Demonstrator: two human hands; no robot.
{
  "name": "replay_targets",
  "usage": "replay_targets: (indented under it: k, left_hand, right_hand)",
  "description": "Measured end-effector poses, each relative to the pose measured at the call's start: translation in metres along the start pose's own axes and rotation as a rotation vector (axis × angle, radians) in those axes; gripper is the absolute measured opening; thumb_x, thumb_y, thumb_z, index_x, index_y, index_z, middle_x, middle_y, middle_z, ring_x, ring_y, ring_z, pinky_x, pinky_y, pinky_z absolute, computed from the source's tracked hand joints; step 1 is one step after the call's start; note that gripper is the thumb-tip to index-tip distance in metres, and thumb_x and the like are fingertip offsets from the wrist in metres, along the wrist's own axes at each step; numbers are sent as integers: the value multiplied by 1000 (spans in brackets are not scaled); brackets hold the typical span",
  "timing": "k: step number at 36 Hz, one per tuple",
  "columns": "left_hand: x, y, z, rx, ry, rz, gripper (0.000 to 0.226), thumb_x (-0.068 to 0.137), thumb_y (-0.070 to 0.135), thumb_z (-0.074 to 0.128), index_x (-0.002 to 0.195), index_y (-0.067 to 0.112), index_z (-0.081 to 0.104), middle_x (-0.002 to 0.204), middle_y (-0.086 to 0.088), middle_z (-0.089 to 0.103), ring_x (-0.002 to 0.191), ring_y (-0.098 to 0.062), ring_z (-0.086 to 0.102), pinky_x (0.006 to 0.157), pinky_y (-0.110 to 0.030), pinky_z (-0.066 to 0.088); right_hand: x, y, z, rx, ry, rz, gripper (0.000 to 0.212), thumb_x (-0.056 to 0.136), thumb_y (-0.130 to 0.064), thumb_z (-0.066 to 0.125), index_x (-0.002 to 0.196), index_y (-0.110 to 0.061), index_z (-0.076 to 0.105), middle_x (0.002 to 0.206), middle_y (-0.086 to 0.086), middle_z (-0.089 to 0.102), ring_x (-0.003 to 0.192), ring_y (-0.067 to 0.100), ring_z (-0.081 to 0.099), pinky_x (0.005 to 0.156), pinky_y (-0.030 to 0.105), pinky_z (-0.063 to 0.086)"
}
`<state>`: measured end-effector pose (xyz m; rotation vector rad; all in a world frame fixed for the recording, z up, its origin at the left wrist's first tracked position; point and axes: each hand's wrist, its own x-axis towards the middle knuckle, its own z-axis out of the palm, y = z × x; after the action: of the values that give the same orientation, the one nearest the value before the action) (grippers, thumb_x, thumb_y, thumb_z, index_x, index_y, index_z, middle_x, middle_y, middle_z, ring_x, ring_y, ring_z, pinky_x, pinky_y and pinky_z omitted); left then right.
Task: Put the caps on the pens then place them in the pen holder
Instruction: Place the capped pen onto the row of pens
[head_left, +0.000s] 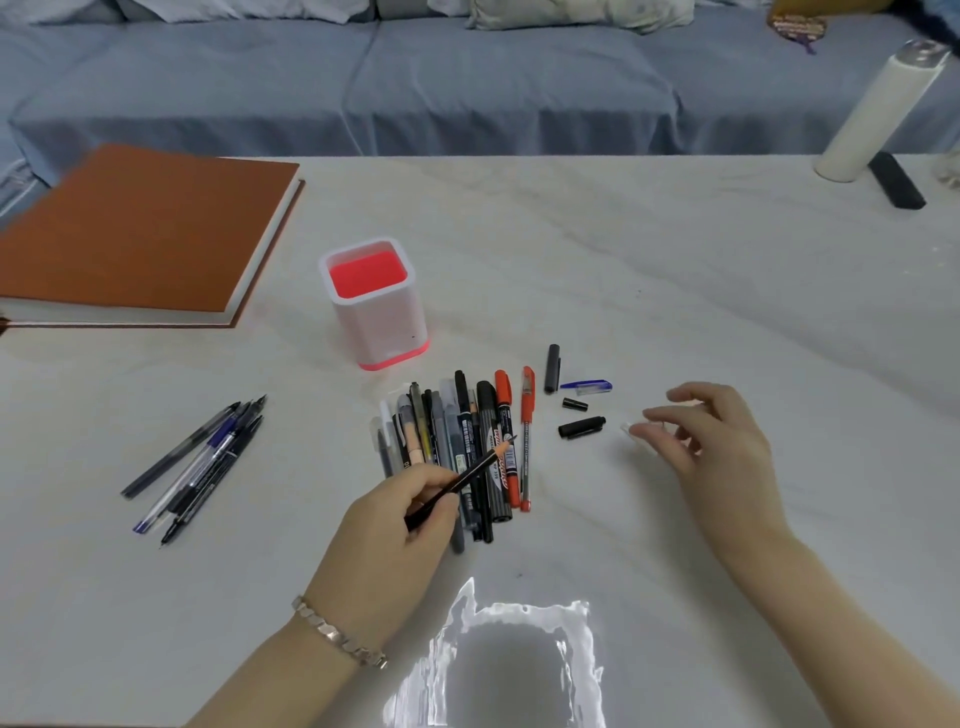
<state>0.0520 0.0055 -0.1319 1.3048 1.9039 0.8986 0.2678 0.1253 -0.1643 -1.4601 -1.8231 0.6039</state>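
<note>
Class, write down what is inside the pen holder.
The pen holder shows only its red inside, and nothing sticks out of it. Its near inner wall is hidden behind the front side.

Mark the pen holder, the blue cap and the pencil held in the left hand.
pen holder (384, 332), head view, on its pale front wall.
blue cap (589, 385), head view, at the middle of its length.
pencil (484, 462), head view, on the bare shaft below its tip.
</note>
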Motion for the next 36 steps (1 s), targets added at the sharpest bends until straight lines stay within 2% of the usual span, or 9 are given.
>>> replay_targets:
  k: [3,6,8,12,14,18,22,25,36]
  left_hand:
    - [-1,1,-1,-13,0,-2,26,86,15,54,79,40,57,81,18,62,66,-12,55,58,-19,44]
    - [-3,2,-3,-36,6,1,27,85,15,55,81,41,59,78,21,63,64,-4,56,56,-11,44]
    - [-6,3,-6,-60,8,3,29,85,13,56,80,41,59,75,21,64,61,0,55,55,-8,42]
    - [-10,5,-10,-90,0,3,30,85,11,55,78,41,59,67,23,65,58,3,53,55,-7,40]
    - [-11,4,-11,-93,8,8,30,84,12,57,78,41,59,70,26,64,61,5,53,56,-5,39]
    - [-14,3,-13,-82,12,16,30,84,13,58,77,42,59,69,30,62,64,8,54,58,-3,38]
    - [-17,5,-14,-95,14,22,31,83,13,58,75,42,58,71,29,64,65,8,54,60,-3,38]
    - [-17,6,-14,-104,7,27,30,83,12,59,76,41,59,70,27,65,65,7,55,60,-5,39]
    - [-22,8,-14,-90,6,66,33,82,13,59,76,45,59,83,23,64,68,2,56,60,-8,41]
  right_hand:
    - [-6,-21,1,48,-55,-16,12,82,-17,64,76,-28,65,80,-18,61,79,4,55,70,5,35]
    - [-14,-41,5,212,-174,71,27,89,-19,53,68,-35,59,56,-23,59,61,-4,54,59,3,36]
    - [-18,-49,8,232,-221,120,27,93,-24,46,75,-34,64,51,-25,55,56,-7,51,57,3,36]
    - [-23,-60,12,390,-364,246,25,94,-22,43,93,-29,67,57,-9,46,54,-2,44,63,9,38]
    - [-25,-66,12,488,-400,293,22,91,-19,49,89,-33,67,57,-6,48,55,5,45,64,16,41]
    - [-26,-74,12,666,-370,386,11,82,-12,62,76,-19,68,54,-1,53,50,9,49,57,13,45]
    - [-27,-79,14,884,-392,489,10,77,-5,63,77,-13,68,53,-8,58,52,6,52,61,14,51]
    - [-29,-82,15,1029,-428,510,9,73,-11,59,74,-3,64,61,-6,65,54,4,54,62,14,52]
    - [-37,-87,20,1034,-474,511,26,67,-23,59,79,-1,66,62,-4,60,59,8,53,65,16,52]
